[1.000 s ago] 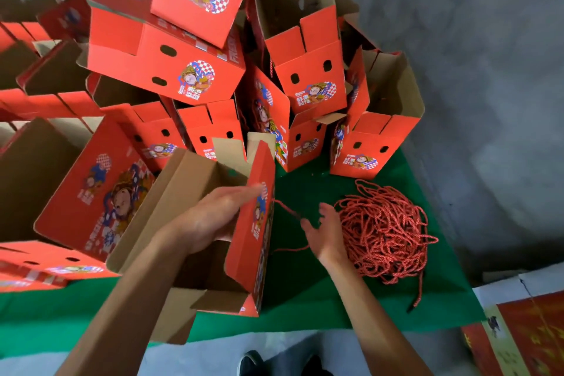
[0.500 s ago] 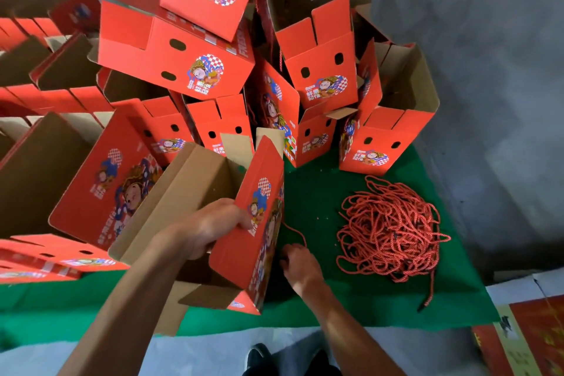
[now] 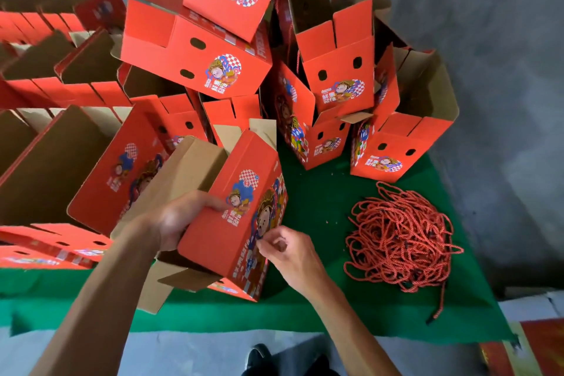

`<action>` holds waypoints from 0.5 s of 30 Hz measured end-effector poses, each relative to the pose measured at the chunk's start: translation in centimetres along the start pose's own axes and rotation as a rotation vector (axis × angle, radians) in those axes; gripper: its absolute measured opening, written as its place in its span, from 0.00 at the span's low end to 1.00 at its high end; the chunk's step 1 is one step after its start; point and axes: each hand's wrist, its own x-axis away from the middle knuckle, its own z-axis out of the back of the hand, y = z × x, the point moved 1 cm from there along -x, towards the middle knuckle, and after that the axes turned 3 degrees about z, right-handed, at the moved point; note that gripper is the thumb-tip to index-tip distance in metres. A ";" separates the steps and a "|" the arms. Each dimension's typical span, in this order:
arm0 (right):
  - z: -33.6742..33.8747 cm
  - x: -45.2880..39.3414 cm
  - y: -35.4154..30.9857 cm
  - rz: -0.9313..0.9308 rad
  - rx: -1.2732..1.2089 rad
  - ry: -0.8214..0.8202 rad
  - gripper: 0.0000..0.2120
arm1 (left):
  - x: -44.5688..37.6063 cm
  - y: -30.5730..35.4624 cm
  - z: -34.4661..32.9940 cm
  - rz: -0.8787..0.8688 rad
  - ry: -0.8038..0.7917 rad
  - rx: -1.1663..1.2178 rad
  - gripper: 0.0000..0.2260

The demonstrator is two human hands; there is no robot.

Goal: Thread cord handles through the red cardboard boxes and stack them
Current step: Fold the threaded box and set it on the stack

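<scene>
The right hand (image 3: 293, 250) has come up off the green cloth (image 3: 320, 201) to the box's side, fingertips pinched together against the print, probably on a cord end, can't really tell. The left hand (image 3: 180, 220) grips the box (image 3: 235, 217) by its left edge, tilted. Cord pile (image 3: 399, 235) sits right, stacked boxes (image 3: 195, 49) far behind.

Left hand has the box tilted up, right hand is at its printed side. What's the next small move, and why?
Probably push the cord end in through the side hole. The left hand grips the tilted box steady, and the right hand pinches at its printed face, where a thin cord seems to hang. The hole itself is hidden by the fingers.
</scene>
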 end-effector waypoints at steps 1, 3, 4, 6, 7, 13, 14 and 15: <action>0.0 0.0 -0.5 0.018 -0.014 0.002 0.05 | -0.1 -0.1 -0.1 0.007 -0.010 -0.002 0.23; 0.0 0.0 -1.2 0.057 -0.002 0.002 0.04 | -0.1 -0.4 -0.3 0.021 -0.024 0.005 0.29; 0.1 0.1 -1.3 0.070 0.005 0.002 0.04 | -0.3 -0.4 -0.3 0.026 -0.029 0.008 0.29; 0.2 0.1 -1.5 0.085 0.034 0.003 0.04 | -0.5 -0.5 -0.6 0.032 -0.040 0.018 0.28; 0.4 0.1 -1.6 0.091 0.057 0.002 0.05 | -0.6 -0.6 -0.7 0.033 -0.045 0.017 0.27; 1.3 -0.1 -2.2 0.095 0.192 -0.064 0.05 | -0.8 -0.5 -1.6 0.023 -0.081 -0.025 0.27; 1.4 -0.3 -2.3 0.099 0.233 -0.070 0.05 | -0.7 -0.4 -1.8 0.020 -0.089 -0.027 0.28; 1.6 -0.4 -2.5 0.098 0.280 -0.076 0.05 | -0.6 -0.4 -2.1 0.013 -0.101 -0.024 0.30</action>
